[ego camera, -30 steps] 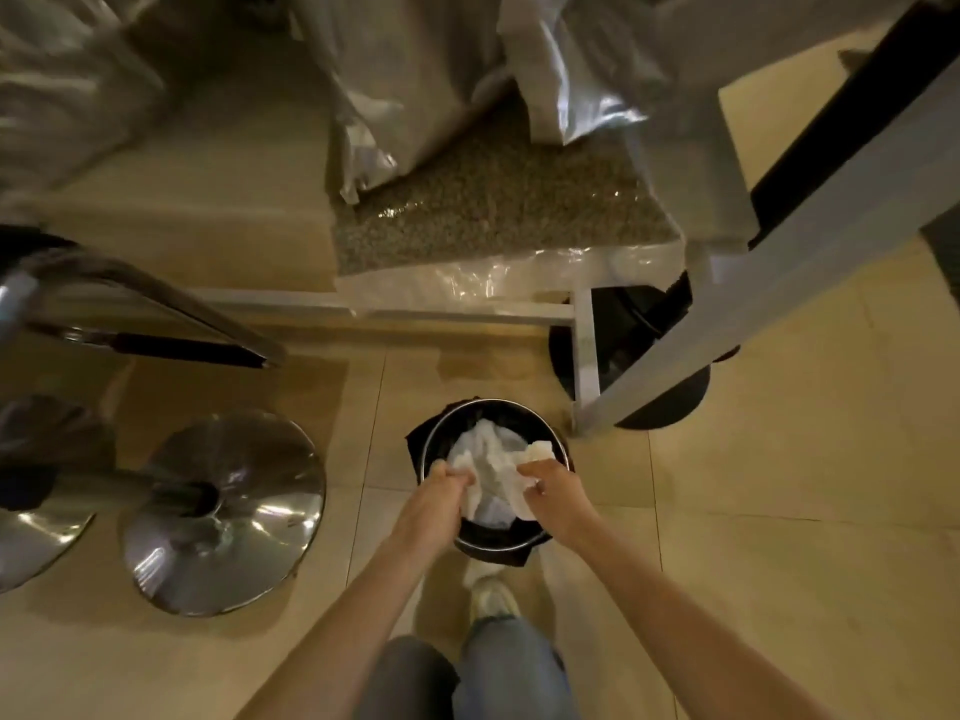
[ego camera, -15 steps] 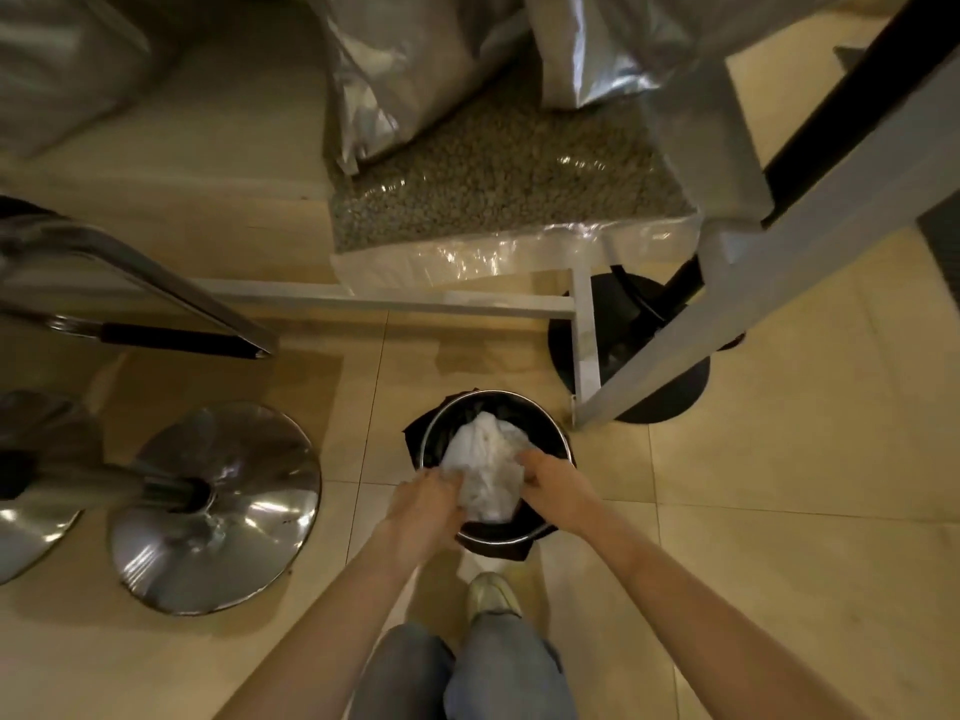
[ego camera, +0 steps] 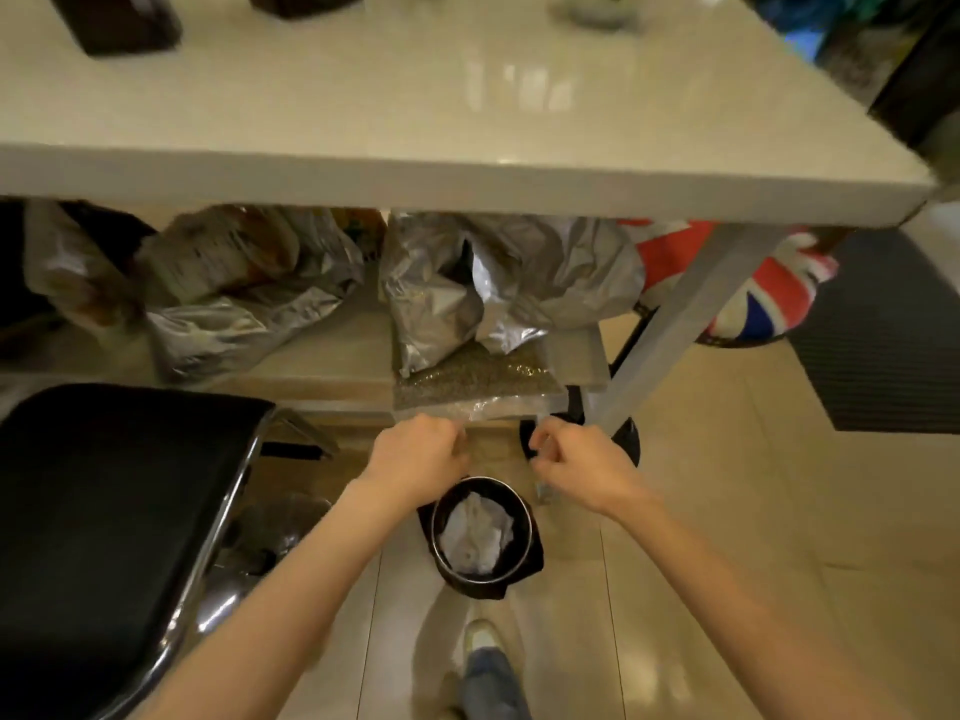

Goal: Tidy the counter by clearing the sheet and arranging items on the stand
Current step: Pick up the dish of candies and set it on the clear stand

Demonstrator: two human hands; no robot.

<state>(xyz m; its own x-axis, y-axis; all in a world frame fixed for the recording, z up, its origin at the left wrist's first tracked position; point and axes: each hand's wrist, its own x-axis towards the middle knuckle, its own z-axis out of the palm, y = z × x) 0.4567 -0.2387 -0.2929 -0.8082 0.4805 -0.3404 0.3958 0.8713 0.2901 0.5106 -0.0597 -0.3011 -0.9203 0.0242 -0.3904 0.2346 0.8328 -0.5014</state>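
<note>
The crumpled white sheet (ego camera: 479, 533) lies inside a small round black bin (ego camera: 521, 543) on the tiled floor. My left hand (ego camera: 415, 457) hovers above the bin's left rim, fingers curled, holding nothing. My right hand (ego camera: 579, 462) is raised to the right of the bin, fingers loosely curled and empty. The pale counter top (ego camera: 415, 111) stretches across the upper half of the view, with dark containers (ego camera: 124, 18) blurred at its far edge.
A lower shelf (ego camera: 332, 366) under the counter holds silver foil bags (ego camera: 493, 283) and a clear bag of green beans (ego camera: 478, 381). A black stool seat (ego camera: 109, 501) stands at the left. A flag-patterned cushion (ego camera: 769, 298) sits at the right. My shoe (ego camera: 483, 641) is below the bin.
Both hands let go of the sheet, which stays in the bin, and rose above it. The camera tilted up, bringing the counter top into view.
</note>
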